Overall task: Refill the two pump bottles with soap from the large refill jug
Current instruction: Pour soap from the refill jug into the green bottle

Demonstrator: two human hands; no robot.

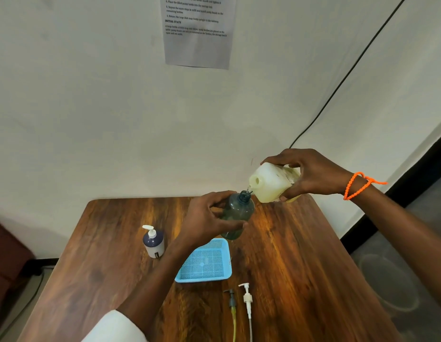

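My left hand (206, 218) grips a dark translucent bottle (238, 214), lifted off the table and tilted, its neck open with no pump on it. My right hand (310, 175) holds the whitish refill jug (271, 183) tipped on its side, spout down at the bottle's mouth. A thin stream of soap runs from the jug into the bottle neck. A second bottle (154, 243), dark-topped with a white pump fitted, stands upright on the table at the left. Two loose pump heads lie near the front edge: a dark one (231, 301) and a white one (248, 298).
A blue mesh basket (187, 277) sits on the wooden table (301, 267) below the held bottle. The table backs onto a white wall with a printed sheet (198, 33) and a black cable (338, 85). Floor lies to the right.
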